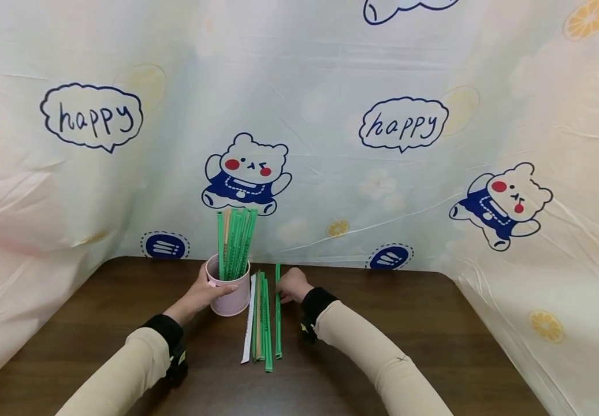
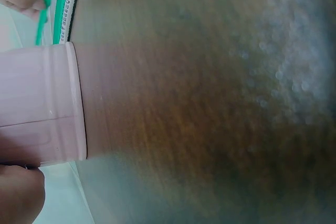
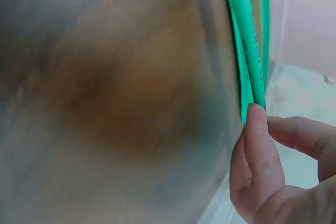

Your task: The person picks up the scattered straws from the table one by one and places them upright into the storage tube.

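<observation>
A pink cylindrical cup [image 1: 230,305] stands upright on the table, with several green-wrapped straws [image 1: 238,245] and a tan one standing in it. My left hand [image 1: 199,296] grips the cup from its left side, thumb across the front. Right of the cup lies a row of wrapped straws: a white one [image 1: 249,326], a tan one [image 1: 258,338] and several green ones [image 1: 267,346]. Just right of that row, my right hand [image 1: 294,285] pinches a green-wrapped straw [image 1: 278,332]. In the right wrist view, the thumb and fingertips [image 3: 257,116] meet at the straw's end.
The dark brown wooden table [image 1: 382,323] reaches back to a pale curtain [image 1: 320,115] printed with bears, lemon slices and the word "happy". The curtain also hangs along both sides of the table.
</observation>
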`<state>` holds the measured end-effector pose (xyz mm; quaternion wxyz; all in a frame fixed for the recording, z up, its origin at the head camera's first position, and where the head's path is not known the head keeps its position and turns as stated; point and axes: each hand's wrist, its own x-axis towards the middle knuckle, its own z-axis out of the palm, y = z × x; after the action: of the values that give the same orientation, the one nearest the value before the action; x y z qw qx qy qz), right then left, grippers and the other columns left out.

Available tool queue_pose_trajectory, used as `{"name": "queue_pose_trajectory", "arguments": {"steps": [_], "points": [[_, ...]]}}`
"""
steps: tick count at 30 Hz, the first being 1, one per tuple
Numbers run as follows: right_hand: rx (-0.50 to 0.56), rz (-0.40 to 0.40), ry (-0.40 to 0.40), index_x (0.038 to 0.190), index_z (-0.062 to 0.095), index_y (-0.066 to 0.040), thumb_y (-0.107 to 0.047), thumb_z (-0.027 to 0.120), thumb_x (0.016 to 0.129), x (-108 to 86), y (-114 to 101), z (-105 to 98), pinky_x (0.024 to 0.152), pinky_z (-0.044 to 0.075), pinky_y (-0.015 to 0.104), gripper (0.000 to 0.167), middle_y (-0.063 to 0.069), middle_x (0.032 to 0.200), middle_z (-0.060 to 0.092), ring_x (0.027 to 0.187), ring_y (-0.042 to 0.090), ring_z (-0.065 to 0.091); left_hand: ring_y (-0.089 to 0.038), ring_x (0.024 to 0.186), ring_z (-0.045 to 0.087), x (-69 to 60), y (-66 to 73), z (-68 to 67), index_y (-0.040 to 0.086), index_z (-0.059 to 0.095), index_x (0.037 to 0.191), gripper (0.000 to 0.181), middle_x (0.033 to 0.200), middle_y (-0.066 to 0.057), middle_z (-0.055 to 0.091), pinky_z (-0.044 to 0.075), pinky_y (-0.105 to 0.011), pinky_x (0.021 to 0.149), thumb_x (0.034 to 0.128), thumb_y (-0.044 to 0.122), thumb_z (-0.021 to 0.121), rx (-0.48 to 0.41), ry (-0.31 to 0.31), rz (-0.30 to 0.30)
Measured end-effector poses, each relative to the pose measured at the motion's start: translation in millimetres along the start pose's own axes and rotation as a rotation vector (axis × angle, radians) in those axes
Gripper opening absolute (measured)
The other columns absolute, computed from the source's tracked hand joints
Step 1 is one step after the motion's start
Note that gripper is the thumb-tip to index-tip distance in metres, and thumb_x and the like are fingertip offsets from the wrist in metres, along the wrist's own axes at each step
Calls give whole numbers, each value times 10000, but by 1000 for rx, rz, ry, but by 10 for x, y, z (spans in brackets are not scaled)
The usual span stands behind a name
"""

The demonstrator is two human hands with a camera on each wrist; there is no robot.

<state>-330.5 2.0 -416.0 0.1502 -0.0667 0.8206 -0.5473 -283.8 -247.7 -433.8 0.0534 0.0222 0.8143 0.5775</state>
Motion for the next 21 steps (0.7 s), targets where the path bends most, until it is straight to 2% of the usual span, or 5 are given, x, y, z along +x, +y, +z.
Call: {"name": "queue_pose_trajectory", "arguments": {"steps": [2, 6, 9, 13, 21], "points": [[2, -28, 3, 862, 595, 49, 91, 606, 897, 14, -2, -43, 830, 638, 498, 56, 113, 813, 583, 777, 286, 654, -474, 1511, 178, -7, 1, 5, 80, -110, 1601, 1081, 1657, -280, 45, 190, -693, 1247, 931, 314, 706, 5, -1, 2], [-10, -89, 2, 1318, 549, 134, 60, 572, 946, 35, -50, -105, 892, 615, 529, 380, 292, 1224, 618, 980, 437, 675, -478, 1504, 187, -15, 16, 11, 74, -111, 1598, 1070, 1650, -282, 58, 192, -700, 1242, 938, 307, 698, -2, -4, 11], [-17, -127, 11, 1363, 525, 120, 42, 547, 972, 46, -121, -141, 923, 601, 538, 399, 300, 1325, 587, 1082, 457, 655, -479, 1499, 191, -15, 22, 6, 70, -110, 1597, 1067, 1647, -285, 60, 197, -701, 1240, 940, 313, 695, 2, -2, 18], [-5, -195, 46, 1358, 527, 89, 24, 542, 985, 49, -241, -195, 905, 601, 526, 379, 226, 1171, 611, 1102, 402, 650, -478, 1499, 193, -13, 17, 3, 61, -104, 1596, 1065, 1646, -290, 62, 201, -697, 1241, 938, 319, 693, 9, 2, 16], [16, -380, 151, 1326, 521, 64, 3, 552, 996, 25, -589, -284, 888, 605, 513, 337, 187, 1105, 592, 908, 215, 596, -477, 1498, 192, -14, 13, 1, 62, -102, 1595, 1065, 1645, -291, 65, 201, -695, 1242, 939, 321, 696, 17, 6, 12]]}}
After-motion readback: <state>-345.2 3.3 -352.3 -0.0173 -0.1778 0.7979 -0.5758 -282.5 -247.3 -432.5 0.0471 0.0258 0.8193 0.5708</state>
